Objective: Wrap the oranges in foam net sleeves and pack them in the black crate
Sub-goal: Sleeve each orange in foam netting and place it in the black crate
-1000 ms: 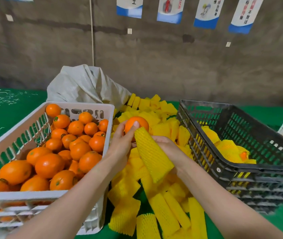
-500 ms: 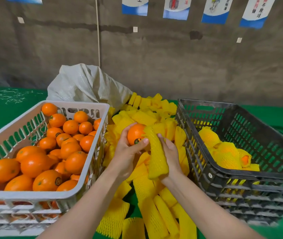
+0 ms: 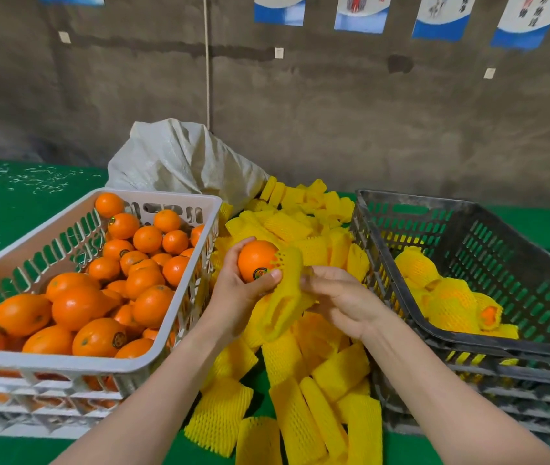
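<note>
My left hand (image 3: 238, 298) grips an orange (image 3: 256, 260) with a dark sticker, held above the sleeve pile. The mouth of a yellow foam net sleeve (image 3: 285, 293) is stretched against the orange's right side; the rest hangs down. My right hand (image 3: 340, 297) holds that sleeve from the right, fingers curled into it. The black crate (image 3: 488, 333) stands to the right, with several wrapped oranges (image 3: 448, 297) inside. A white crate (image 3: 152, 360) of bare oranges (image 3: 75, 307) sits to the left.
Loose yellow foam sleeves (image 3: 300, 414) are heaped between the two crates on the green table (image 3: 8, 209). A grey-white woven sack (image 3: 183, 162) lies behind them against the concrete wall.
The orange and both hands have dropped lower toward me. The sleeve, earlier a flat strip beside the orange, now has its end opened against the fruit.
</note>
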